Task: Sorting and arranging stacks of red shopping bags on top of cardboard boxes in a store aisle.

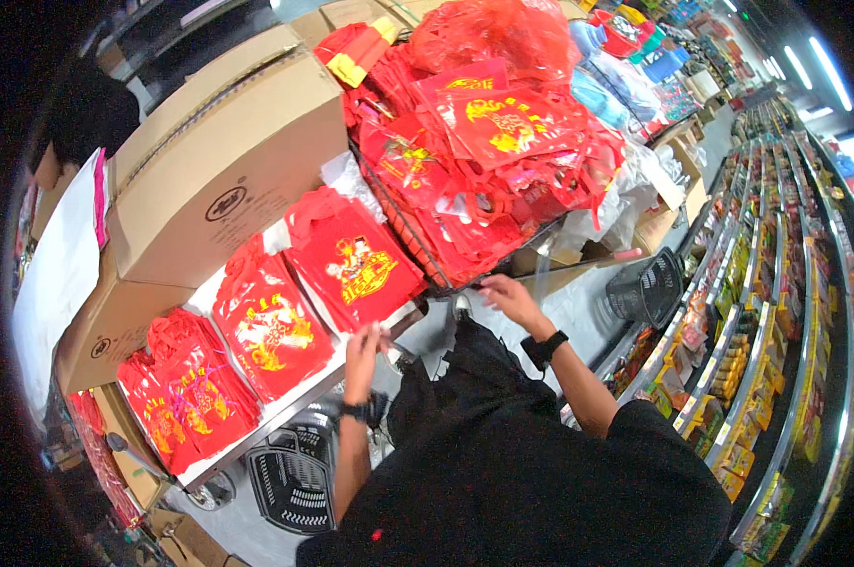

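My left hand point(365, 349) hovers at the front edge of a white table point(285, 405), beside the stacked red bags. Its fingers are slightly curled and nothing shows in them. Near the front corner of a black wire basket point(437, 283), my right hand point(510, 300) has its fingers spread; whether it touches the rim is unclear. On the table lie a stack of red bags with gold print point(360, 266), a middle stack of red bags point(275, 337) and further red bags point(204, 397) at the left. A loose heap of red bags point(505, 127) overfills the wire basket.
Large cardboard boxes point(221, 163) stand behind the table. Black plastic shopping baskets sit on the floor, one below the table point(292, 482) and another at the right point(646, 287). Shelves of packaged goods point(746, 354) line the right side. Another person's dark sleeve point(94, 106) shows at upper left.
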Demonstrator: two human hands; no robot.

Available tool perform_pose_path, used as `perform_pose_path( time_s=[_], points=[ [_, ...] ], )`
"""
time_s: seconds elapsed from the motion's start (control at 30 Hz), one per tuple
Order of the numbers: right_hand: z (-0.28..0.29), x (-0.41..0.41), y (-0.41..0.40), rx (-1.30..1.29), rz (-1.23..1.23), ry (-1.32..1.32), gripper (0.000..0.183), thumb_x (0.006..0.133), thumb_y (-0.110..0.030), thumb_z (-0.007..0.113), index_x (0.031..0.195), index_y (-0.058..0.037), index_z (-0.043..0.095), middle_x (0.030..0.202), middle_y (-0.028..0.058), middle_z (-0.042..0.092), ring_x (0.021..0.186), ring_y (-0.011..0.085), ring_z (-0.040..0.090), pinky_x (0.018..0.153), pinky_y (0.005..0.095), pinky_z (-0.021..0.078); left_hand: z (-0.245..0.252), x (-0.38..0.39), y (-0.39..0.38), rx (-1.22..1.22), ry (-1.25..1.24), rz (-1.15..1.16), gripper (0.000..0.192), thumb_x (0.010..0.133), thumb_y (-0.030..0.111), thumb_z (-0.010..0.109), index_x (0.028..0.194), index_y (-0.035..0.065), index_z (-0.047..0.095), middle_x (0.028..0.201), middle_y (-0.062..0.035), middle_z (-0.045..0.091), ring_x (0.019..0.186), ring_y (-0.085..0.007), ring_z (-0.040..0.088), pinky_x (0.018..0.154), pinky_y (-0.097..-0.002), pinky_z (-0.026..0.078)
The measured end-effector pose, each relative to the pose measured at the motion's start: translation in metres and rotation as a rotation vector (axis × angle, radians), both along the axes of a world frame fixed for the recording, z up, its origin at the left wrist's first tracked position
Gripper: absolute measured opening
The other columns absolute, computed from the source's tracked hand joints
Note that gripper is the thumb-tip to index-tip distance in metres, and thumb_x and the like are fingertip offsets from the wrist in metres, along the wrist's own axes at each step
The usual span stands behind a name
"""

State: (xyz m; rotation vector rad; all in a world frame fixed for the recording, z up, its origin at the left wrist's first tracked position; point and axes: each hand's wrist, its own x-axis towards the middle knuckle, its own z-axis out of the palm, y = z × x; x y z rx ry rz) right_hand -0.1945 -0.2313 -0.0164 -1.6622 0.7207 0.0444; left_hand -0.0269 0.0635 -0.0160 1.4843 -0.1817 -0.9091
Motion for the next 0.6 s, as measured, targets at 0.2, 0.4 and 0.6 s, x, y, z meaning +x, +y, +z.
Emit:
perform_pose_path(
  time_s=[0.2, 0.4, 0.6],
  points=[
    [0.034, 0.053, -0.082, 0.209, -0.369, -0.261, 0.04, 0.09, -0.021, 0.057, 0.122, -0.0005, 0.045, 0.109, 0.0088, 0.056, 0.09, 0.0186, 0.061, 0.077, 0.0299, 0.0512, 0.059, 0.044, -0.145, -0.162, -0.194, -0.214, 0.027, 0.096, 0.024, 0.048, 0.103, -0.0008, 0.056, 0.087, -0.0067, 0.063, 0.077, -0.0119, 0.059, 0.074, -0.0263, 0.048],
    [0.029, 0.143, -0.146, 0.95, -0.597, -0.436, 0.056, 0.091, -0.039, 0.053, 0.129, -0.0016, 0.037, 0.129, 0.017, 0.042, 0.113, 0.0279, 0.05, 0.095, 0.0387, 0.0443, 0.075, 0.056, -0.263, -0.121, 0.01, -0.128, 0.028, 0.094, 0.028, 0.049, 0.115, 0.0086, 0.052, 0.106, -0.0027, 0.062, 0.092, -0.0129, 0.059, 0.076, -0.0258, 0.045],
    [0.018, 0.169, -0.2, 0.849, -0.45, -0.192, 0.033, 0.091, -0.032, 0.054, 0.11, -0.0041, 0.053, 0.1, 0.0095, 0.062, 0.087, 0.0185, 0.06, 0.068, 0.0311, 0.0514, 0.075, 0.056, -0.345, -0.009, 0.169, 0.024, 0.028, 0.093, 0.026, 0.05, 0.116, 0.0103, 0.051, 0.107, -0.0028, 0.061, 0.093, -0.0121, 0.059, 0.075, -0.0249, 0.044]
  ],
)
